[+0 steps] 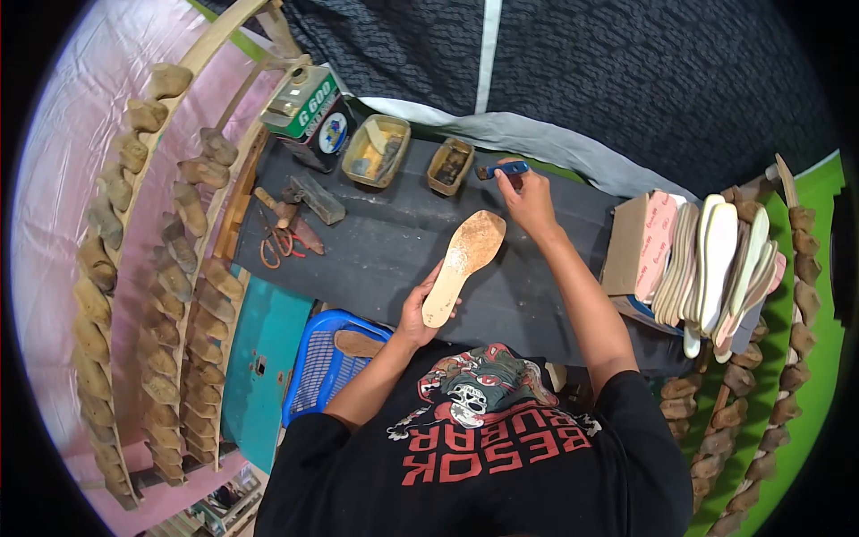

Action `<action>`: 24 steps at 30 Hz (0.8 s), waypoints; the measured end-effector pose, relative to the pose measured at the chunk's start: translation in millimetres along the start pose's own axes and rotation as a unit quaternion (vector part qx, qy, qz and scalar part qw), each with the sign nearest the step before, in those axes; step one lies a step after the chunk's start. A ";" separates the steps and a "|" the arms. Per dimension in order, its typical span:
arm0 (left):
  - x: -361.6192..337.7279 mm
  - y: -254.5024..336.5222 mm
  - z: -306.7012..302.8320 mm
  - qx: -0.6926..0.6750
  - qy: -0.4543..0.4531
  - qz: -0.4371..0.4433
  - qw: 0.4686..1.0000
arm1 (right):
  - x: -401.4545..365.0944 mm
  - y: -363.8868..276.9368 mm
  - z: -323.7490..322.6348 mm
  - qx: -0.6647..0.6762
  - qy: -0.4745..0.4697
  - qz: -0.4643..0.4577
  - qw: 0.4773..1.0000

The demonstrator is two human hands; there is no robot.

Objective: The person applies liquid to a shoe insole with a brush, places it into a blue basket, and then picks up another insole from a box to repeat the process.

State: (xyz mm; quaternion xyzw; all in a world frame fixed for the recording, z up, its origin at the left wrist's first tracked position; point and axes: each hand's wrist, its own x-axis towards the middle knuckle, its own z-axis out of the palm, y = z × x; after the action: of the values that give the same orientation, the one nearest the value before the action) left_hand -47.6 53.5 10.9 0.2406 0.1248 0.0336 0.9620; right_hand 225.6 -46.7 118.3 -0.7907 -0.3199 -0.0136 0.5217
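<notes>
My left hand point(415, 309) is closed around the narrow end of a pale shoe insole point(458, 268), tilted up over the bench. The insole's wide end looks brown and glossy; the rest is light tan. Out to the right, my right hand point(531, 202) grips the blue handle of a small brush point(514, 167). Its dark, clotted tip points left, apart from the insole. Just left of the brush stands a small tub point(435, 182) with dark, crusted stuff inside.
A larger tub point(366, 176) and a G 600 can point(304, 112) stand at the back left. Scissors point(270, 251), a hammer point(284, 211) and a grey block point(318, 199) lie nearby. A blue basket point(300, 380) sits lower left. Stacked insoles point(713, 259) fill the right; shoe lasts point(161, 313) line racks.
</notes>
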 end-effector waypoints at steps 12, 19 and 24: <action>-37.0 17.9 -32.4 -0.031 0.079 0.074 0.994 | 52.4 13.3 73.1 -0.077 -0.055 -0.018 0.995; -30.8 18.5 -30.4 -0.032 0.066 0.064 0.995 | 58.3 28.1 85.5 -0.140 -0.089 -0.016 0.986; -26.6 23.4 -25.9 -0.040 0.062 0.059 0.995 | 49.1 31.3 85.4 -0.094 -0.046 0.008 0.994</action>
State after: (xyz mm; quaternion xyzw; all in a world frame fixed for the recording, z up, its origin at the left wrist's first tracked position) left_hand -80.0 82.7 5.7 0.2061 0.1682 0.1106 0.9576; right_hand 254.2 40.8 71.3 -0.8384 -0.3347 -0.0028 0.4301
